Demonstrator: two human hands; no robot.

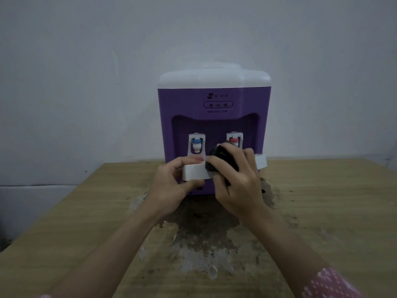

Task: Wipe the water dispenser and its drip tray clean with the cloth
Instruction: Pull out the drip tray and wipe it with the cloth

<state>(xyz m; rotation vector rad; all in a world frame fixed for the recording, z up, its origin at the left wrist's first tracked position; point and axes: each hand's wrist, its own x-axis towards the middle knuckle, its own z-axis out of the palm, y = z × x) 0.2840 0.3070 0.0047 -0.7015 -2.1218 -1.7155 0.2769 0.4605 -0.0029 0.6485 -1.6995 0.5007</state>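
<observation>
Wiping the tray (194, 173): left hand (171, 186) is pinching it, right hand (238, 181) is clutching the cloth (221, 158); the far end likely needs wiping next.

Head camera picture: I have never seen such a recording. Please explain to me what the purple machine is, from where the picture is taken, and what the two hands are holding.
There is only one picture, taken by a camera worn on the person's head, looking forward and down, so the arms come in from the bottom edge.

The purple box with a white top is a small water dispenser. It stands on a worn wooden table against a pale wall. It has two taps: a blue tap and a red tap.

The white bar in front is the drip tray. The left hand grips its left end, thumb below and fingers on top. The right hand holds a dark cloth, bunched up and pressed on the tray's middle, apparently wiping it.
</observation>
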